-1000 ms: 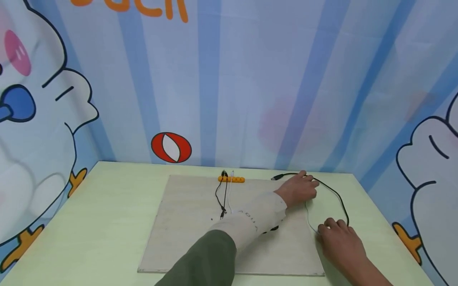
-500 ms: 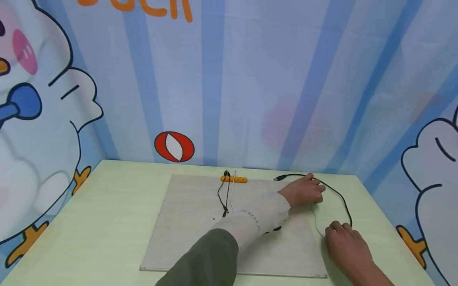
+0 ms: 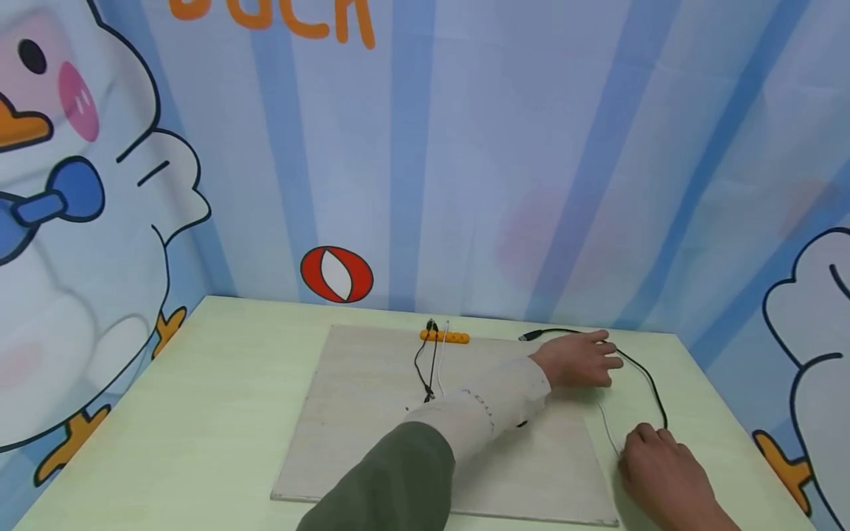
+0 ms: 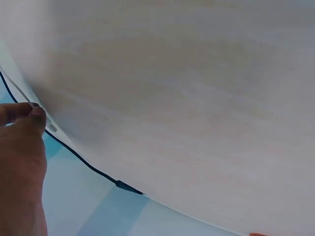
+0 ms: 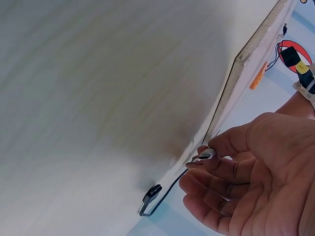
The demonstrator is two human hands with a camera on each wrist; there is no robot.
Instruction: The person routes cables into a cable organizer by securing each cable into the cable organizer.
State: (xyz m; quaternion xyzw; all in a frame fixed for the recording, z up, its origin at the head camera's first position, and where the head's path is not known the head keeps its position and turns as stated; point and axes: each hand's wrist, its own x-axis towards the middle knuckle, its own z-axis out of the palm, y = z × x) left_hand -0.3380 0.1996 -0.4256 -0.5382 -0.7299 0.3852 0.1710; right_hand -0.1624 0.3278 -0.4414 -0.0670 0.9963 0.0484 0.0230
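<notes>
Near the back right of the table, my left hand (image 3: 576,360) pinches a thin white cable (image 4: 19,91) between thumb and forefinger, its other fingers spread. Just below those fingertips the cable's pale plug (image 4: 52,127) pokes out in the left wrist view. My right hand (image 3: 667,476), nearer to me on the right, holds a small white plug (image 5: 207,154) between thumb and finger. White cable shows between the two hands. Beyond them a black cable (image 3: 654,383) curves over the table, one black plug (image 3: 531,335) at the back and another black connector (image 5: 151,193) near the right hand.
A thin pale board (image 3: 358,420) lies on the light table (image 3: 199,413). At its back edge sits an orange cable holder (image 3: 458,338), with a black cable (image 3: 417,363) and a white one in it. A printed cloth (image 3: 465,147) hangs behind.
The right hand has drawn slightly right and nearer to me. The left hand has shifted a little right, its free fingers more spread. The head view has turned slightly left.
</notes>
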